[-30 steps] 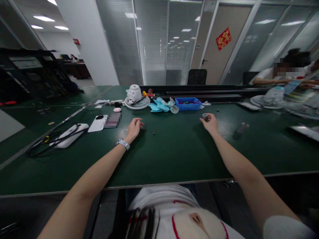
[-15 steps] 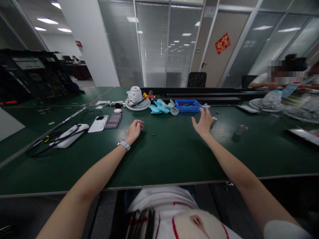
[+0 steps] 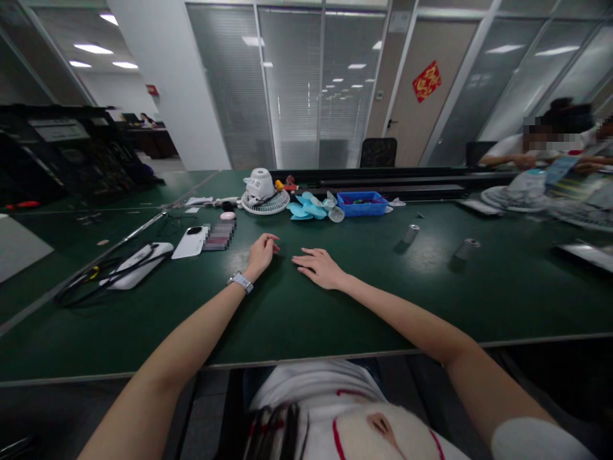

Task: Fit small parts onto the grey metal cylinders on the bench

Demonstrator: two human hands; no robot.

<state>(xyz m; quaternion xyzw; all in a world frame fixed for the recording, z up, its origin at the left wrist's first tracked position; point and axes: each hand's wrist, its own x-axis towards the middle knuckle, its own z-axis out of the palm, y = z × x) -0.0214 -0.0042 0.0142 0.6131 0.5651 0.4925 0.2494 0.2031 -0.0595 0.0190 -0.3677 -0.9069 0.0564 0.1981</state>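
My left hand [image 3: 262,255] rests on the green table [image 3: 306,326] with its fingers loosely curled and apart, and nothing shows in it. To its right, my right hand [image 3: 320,267] lies palm down with fingers spread, over the spot where a small dark piece lay. Beyond the hands sit a white fan body on a round grille [image 3: 265,200], light-blue fan blades [image 3: 309,206] and a blue tray [image 3: 362,204]. Two metal cylinders [image 3: 411,234] [image 3: 468,248] stand to the right of my right hand.
At left lie a white phone [image 3: 190,242], a white power bank [image 3: 138,265] with a black cable, and a pink round item [image 3: 228,216]. Black rails [image 3: 421,190] run behind the tray. Another person's arm [image 3: 500,153] and more fan parts [image 3: 522,191] are at far right.
My right hand has moved left and nearer, from beside the metal cylinder to the table's middle, and now covers the small dark piece's spot. My left hand has hardly moved.
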